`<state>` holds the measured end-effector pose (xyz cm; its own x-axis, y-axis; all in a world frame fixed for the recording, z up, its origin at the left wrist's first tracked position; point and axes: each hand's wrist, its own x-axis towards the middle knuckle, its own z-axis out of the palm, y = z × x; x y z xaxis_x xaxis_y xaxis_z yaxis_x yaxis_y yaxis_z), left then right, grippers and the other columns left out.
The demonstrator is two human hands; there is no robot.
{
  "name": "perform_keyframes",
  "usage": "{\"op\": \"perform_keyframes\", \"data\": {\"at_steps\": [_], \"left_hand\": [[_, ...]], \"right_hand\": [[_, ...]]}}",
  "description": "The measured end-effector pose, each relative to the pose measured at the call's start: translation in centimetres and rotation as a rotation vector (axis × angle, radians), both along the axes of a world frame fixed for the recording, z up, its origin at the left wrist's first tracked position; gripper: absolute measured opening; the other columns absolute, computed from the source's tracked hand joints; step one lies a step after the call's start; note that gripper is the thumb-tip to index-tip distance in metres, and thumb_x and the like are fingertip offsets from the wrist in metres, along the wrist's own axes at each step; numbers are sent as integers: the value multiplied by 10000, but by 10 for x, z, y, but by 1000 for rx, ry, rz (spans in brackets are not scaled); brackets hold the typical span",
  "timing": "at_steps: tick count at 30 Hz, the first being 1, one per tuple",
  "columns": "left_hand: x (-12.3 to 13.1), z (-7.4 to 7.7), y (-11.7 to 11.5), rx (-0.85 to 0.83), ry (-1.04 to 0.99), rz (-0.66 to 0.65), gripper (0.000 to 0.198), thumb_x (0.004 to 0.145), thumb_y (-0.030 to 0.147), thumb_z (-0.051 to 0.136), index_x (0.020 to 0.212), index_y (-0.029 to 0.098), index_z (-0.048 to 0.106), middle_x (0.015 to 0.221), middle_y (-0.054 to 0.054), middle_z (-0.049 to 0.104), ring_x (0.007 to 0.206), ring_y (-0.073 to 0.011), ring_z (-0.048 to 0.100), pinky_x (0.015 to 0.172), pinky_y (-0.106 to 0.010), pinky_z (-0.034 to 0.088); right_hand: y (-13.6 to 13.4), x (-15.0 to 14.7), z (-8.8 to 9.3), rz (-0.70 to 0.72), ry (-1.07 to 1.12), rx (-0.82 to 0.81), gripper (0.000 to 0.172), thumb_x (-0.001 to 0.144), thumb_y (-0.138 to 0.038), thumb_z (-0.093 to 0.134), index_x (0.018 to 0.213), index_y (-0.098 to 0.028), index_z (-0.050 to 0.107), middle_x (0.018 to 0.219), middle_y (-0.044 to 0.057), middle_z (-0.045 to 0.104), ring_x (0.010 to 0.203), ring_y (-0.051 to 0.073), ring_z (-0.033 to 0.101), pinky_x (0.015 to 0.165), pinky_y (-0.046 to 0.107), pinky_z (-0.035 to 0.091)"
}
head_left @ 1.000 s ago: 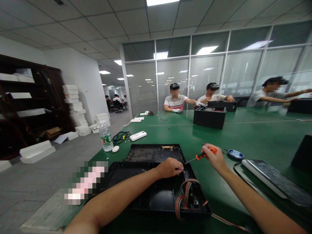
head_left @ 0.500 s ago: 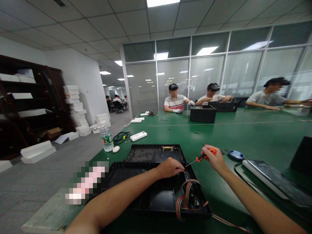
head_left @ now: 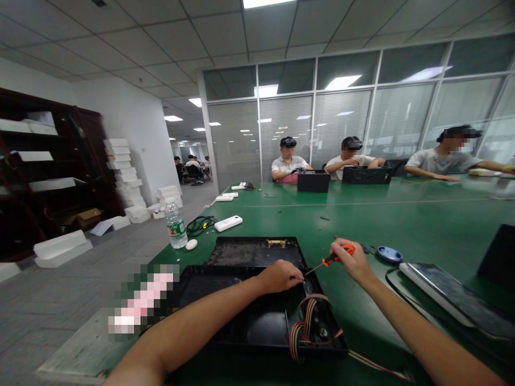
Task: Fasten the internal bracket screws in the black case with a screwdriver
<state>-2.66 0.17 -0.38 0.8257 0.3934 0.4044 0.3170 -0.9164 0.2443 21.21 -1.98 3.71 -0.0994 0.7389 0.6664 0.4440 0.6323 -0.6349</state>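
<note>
My right hand (head_left: 349,260) grips an orange and black screwdriver (head_left: 337,256), its thin shaft slanting down to the left. The tip meets the upper right corner of an opened black casing (head_left: 257,321), close to my left fingertips. My left hand (head_left: 281,276) is closed at that corner, thumb and fingers pressed together; whatever they pinch is hidden. Striped ribbon cables (head_left: 300,335) loop over the casing's right side and trail onto the table. Behind it lies a second black panel (head_left: 245,253) with a brass-coloured piece on it.
On the green table (head_left: 281,217), a water bottle (head_left: 175,225), a black cable and a white device (head_left: 228,223) stand at left. A blue round dish (head_left: 389,254) and a flat screen device (head_left: 450,297) lie right. Three people sit opposite with black boxes (head_left: 313,181).
My hands and the screwdriver stay almost in place. Across the table, one person leans down, and the nearer black box there has shifted left.
</note>
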Motion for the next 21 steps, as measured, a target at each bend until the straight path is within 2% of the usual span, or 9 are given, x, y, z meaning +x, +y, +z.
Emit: {"op": "perform_keyframes", "data": {"at_steps": [7, 14, 21], "left_hand": [[-2, 2, -1, 9, 34, -4, 128, 812, 171, 555, 858, 135, 670, 938, -47, 682, 872, -125, 624, 825, -186, 426], [0, 3, -1, 7, 45, -6, 124, 806, 171, 559, 855, 140, 669, 940, -46, 679, 879, -130, 620, 828, -189, 421], [1, 0, 1, 19, 56, 23, 140, 849, 174, 516, 882, 154, 651, 924, -34, 675, 868, -124, 612, 826, -203, 418]], "right_hand": [[-2, -4, 0, 10, -81, -2, 310, 820, -366, 461, 587, -172, 528, 512, -3, 507, 504, 131, 462, 499, 244, 363], [-2, -2, 0, -6, -52, 1, 316, 812, -377, 460, 578, -175, 529, 513, 2, 515, 505, 136, 466, 499, 246, 374], [-2, -4, 0, -10, -79, -11, 326, 812, -386, 458, 579, -172, 535, 511, -4, 511, 498, 131, 463, 495, 241, 366]]}}
